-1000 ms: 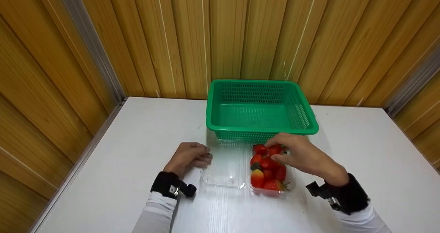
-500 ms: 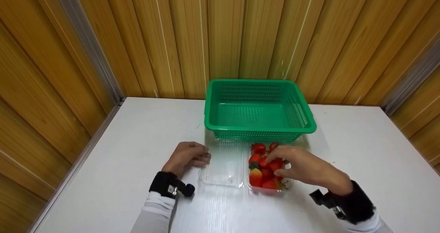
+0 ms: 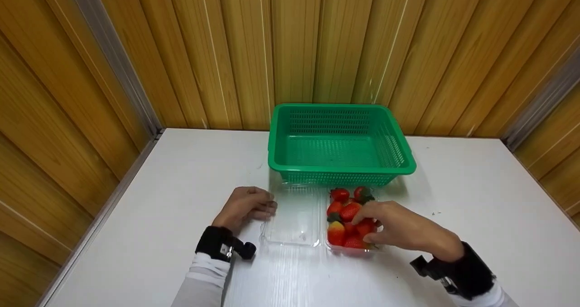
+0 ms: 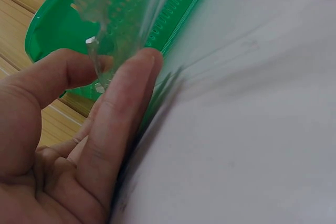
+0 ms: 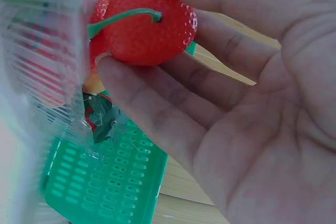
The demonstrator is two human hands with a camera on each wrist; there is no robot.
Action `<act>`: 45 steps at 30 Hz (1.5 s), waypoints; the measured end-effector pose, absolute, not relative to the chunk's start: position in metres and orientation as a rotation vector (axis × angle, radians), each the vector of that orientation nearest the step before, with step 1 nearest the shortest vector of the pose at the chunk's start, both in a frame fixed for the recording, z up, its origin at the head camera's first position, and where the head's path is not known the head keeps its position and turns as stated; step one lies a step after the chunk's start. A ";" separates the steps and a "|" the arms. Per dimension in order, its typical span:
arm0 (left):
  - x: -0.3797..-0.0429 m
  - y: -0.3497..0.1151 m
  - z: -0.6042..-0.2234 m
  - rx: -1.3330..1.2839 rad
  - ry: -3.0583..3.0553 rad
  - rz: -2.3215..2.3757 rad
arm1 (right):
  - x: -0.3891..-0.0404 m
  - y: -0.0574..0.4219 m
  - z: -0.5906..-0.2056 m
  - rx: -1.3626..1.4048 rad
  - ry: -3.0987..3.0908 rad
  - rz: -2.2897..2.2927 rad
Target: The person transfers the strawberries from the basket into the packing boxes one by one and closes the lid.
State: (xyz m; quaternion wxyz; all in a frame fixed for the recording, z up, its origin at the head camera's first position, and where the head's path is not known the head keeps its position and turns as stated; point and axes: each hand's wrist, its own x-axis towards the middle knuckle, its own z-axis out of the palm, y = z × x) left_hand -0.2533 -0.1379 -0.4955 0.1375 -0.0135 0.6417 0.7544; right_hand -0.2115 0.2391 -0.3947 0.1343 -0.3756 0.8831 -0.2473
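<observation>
A clear plastic clamshell box [image 3: 349, 251] lies unfolded on the white table, its bottom half filled with several red strawberries [image 3: 336, 232]. Its lid [image 3: 294, 221] is laid out flat to the left. With thumb and fingertips, my left hand [image 3: 247, 206] pinches the lid's outer edge, also seen as clear plastic [image 4: 113, 17] between the fingers in the left wrist view. My right hand [image 3: 405, 225] reaches over the box's right side. Its thumb and fingers close round a strawberry [image 5: 147, 27] with a green stem, low among the others.
Right behind the clamshell stands a green perforated basket [image 3: 342, 169], with nothing inside. A wood-patterned wall [image 3: 299, 49] rises at the table's back edge. Both wrists wear black straps [image 3: 210, 243] with small cameras.
My right hand has moved from the back of the box toward its near right side, uncovering the strawberries at the back. The left hand stays at the lid's edge.
</observation>
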 end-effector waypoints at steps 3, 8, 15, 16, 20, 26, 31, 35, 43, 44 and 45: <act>-0.253 -0.138 -0.495 -0.043 1.859 2.180 | -0.213 0.238 -0.397 -1.061 2.542 -0.718; -0.253 -0.138 -0.494 -0.034 1.857 2.178 | -0.214 0.237 -0.401 -1.034 2.525 -0.729; -0.253 -0.138 -0.494 -0.029 1.855 2.177 | -0.216 0.238 -0.404 -1.045 2.525 -0.727; -0.253 -0.138 -0.494 -0.026 1.856 2.176 | -0.216 0.238 -0.405 -1.042 2.527 -0.723; -0.253 -0.138 -0.494 -0.019 1.851 2.182 | -0.215 0.238 -0.404 -1.011 2.524 -0.707; -0.253 -0.138 -0.495 -0.024 1.861 2.174 | -0.213 0.238 -0.402 -1.008 2.508 -0.714; -0.254 -0.139 -0.495 -0.049 1.853 2.174 | -0.214 0.239 -0.400 -1.036 2.506 -0.735; -0.254 -0.139 -0.496 -0.055 1.828 2.188 | -0.214 0.241 -0.398 -1.018 2.530 -0.720; -0.254 -0.139 -0.496 -0.038 1.815 2.189 | -0.217 0.251 -0.391 -0.980 2.573 -0.750; -0.254 -0.139 -0.496 -0.038 1.814 2.190 | -0.218 0.253 -0.391 -0.974 2.584 -0.763; -0.254 -0.138 -0.496 -0.034 1.819 2.185 | -0.219 0.255 -0.390 -0.963 2.598 -0.779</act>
